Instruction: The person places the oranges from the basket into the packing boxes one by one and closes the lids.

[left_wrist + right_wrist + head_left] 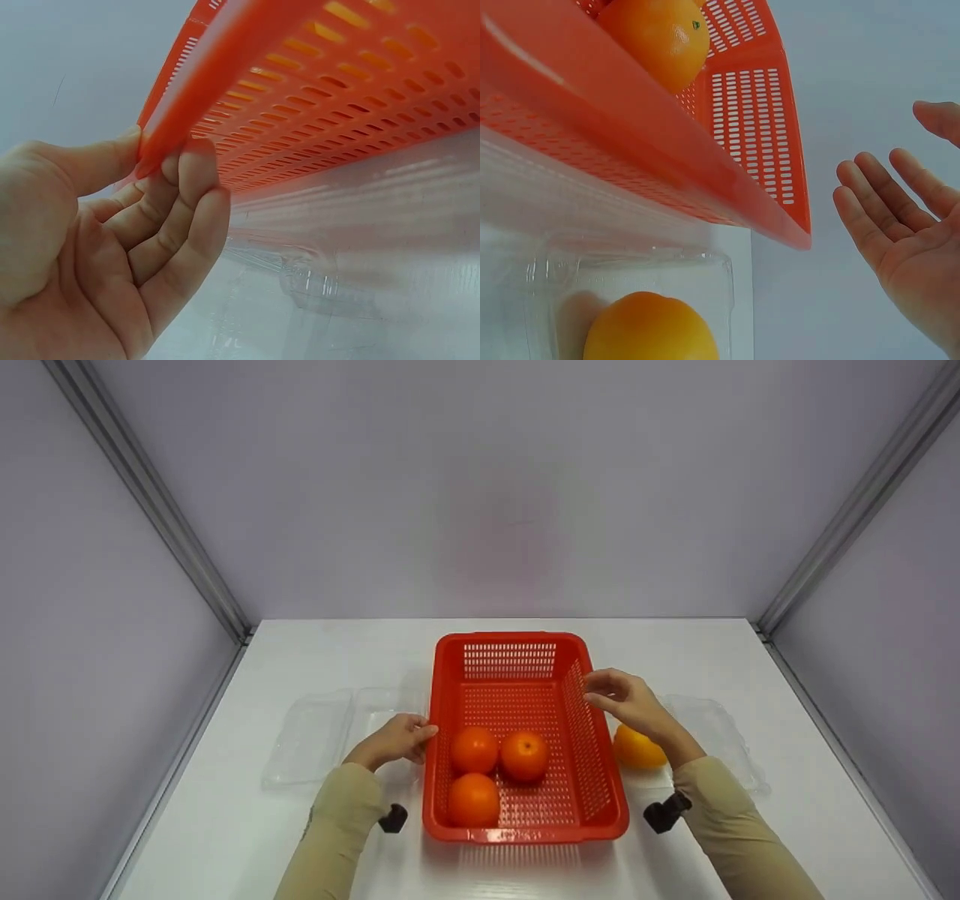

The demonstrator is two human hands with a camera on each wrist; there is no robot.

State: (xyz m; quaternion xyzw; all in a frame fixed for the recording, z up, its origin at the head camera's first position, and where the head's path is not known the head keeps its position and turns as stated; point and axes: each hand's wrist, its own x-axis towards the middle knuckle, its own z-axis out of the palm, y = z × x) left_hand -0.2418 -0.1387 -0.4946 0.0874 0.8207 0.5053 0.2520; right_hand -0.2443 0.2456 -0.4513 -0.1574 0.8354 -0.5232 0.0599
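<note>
A red plastic basket with slotted walls stands in the middle of the table. Inside it, toward the near left, lie three oranges, among them one orange on the right side of the group. My left hand grips the basket's left rim, thumb above and curled fingers below, as the left wrist view shows. Beside the right rim is my right hand, its fingers loosely bent and holding nothing; the right wrist view shows it apart from the rim. Below that hand, a yellow-orange fruit sits in a clear plastic container.
On the left of the table lies a clear, open plastic clamshell box, partly behind my left hand. The right container's other half extends past my right forearm. Pale walls enclose the table's back and sides.
</note>
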